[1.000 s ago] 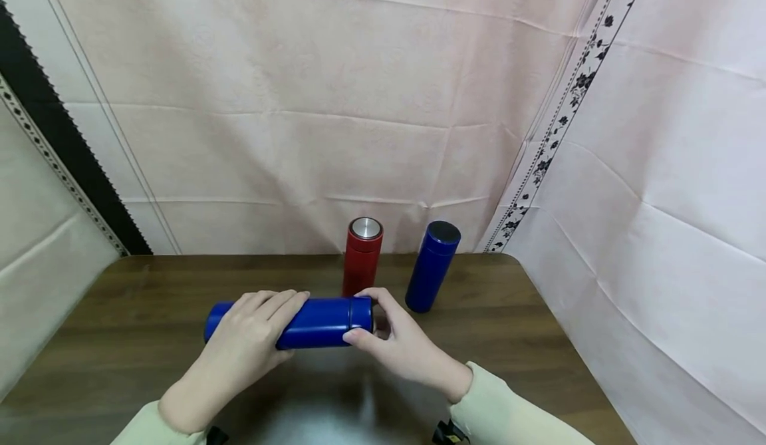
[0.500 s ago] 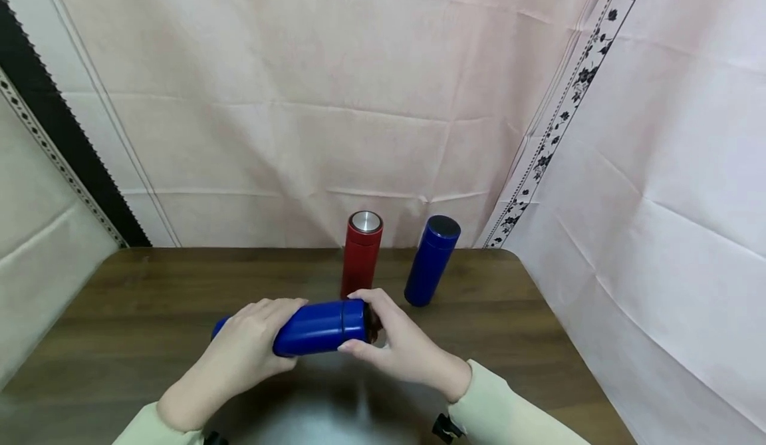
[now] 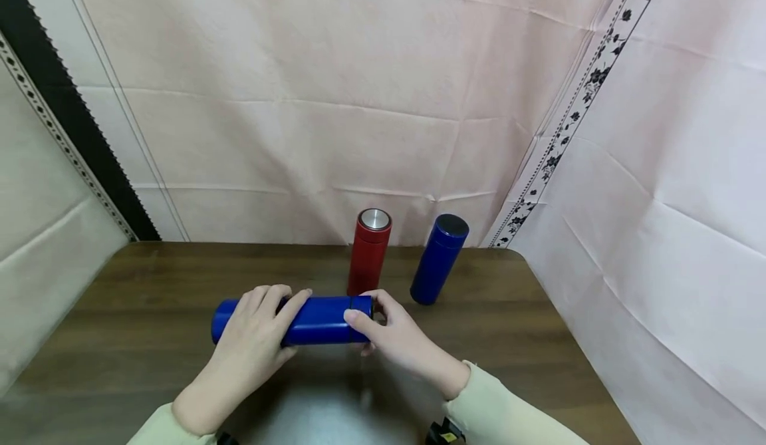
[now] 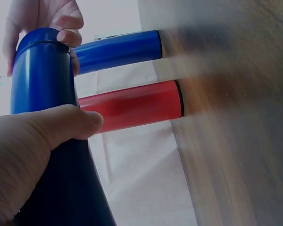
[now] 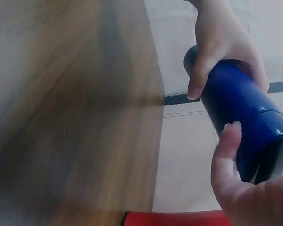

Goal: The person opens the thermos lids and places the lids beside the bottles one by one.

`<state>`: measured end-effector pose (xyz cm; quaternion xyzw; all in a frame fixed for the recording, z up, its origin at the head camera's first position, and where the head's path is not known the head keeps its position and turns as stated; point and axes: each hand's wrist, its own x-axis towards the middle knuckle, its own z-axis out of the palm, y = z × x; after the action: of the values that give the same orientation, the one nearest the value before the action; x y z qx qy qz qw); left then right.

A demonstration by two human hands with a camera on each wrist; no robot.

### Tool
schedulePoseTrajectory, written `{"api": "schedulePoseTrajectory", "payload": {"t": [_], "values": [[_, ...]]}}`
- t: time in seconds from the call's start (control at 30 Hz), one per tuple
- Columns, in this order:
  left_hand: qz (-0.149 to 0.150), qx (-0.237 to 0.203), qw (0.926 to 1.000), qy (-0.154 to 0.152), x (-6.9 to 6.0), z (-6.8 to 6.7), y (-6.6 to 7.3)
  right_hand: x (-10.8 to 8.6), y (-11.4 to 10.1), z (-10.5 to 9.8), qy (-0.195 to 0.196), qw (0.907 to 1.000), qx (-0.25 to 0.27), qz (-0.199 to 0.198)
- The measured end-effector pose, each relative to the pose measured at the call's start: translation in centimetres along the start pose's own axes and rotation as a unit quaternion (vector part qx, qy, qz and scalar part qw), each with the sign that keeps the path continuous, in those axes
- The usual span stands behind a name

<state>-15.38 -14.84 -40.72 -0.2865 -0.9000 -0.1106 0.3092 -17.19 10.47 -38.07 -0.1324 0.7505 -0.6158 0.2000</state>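
A blue thermos flask [image 3: 326,320] lies almost level in the air, held between both hands. My left hand [image 3: 251,338] grips its body from above, thumb on the near side in the left wrist view. At the other end, my right hand [image 3: 397,338] holds the flask's blue cap [image 5: 264,127], its thumb on the near side. The cap's dark end face [image 5: 275,157] shows in the right wrist view. Behind it stand a red thermos [image 3: 367,259] with a silver-topped lid and a second blue thermos [image 3: 437,265] with a dark top.
A dark brown wooden table [image 3: 179,279] lies under the hands. Pale cloth [image 3: 335,132] hangs behind it and at both sides, with a floral strip at the right and a black band at the left.
The held flask's cap end dipped, then came back up level. My right thumb has moved higher on the cap, its fingers shifting round it. My left hand keeps its grip.
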Motion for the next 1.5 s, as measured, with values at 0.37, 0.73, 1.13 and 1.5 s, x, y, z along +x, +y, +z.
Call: {"api": "schedulePoseTrajectory", "payload": {"t": [0.37, 0.73, 1.13, 1.5], "values": [[0.027, 0.008, 0.9994, 0.018, 0.1, 0.0, -0.2, -0.3, 0.0, -0.4, 0.011, 0.9955, -0.082, -0.045], [0.016, -0.009, 0.9996, -0.023, 0.2, 0.2, -0.5, -0.7, 0.7, -0.7, 0.004, 0.9727, -0.184, -0.141], [-0.023, -0.042, 0.9977, -0.048, 0.1, 0.6, -0.4, -0.5, 1.1, -1.1, 0.007, 0.9501, -0.252, -0.184], [0.0, -0.019, 0.9997, 0.013, 0.4, 0.3, -0.6, 0.2, 0.7, -1.0, 0.038, 0.994, -0.094, -0.04]]}}
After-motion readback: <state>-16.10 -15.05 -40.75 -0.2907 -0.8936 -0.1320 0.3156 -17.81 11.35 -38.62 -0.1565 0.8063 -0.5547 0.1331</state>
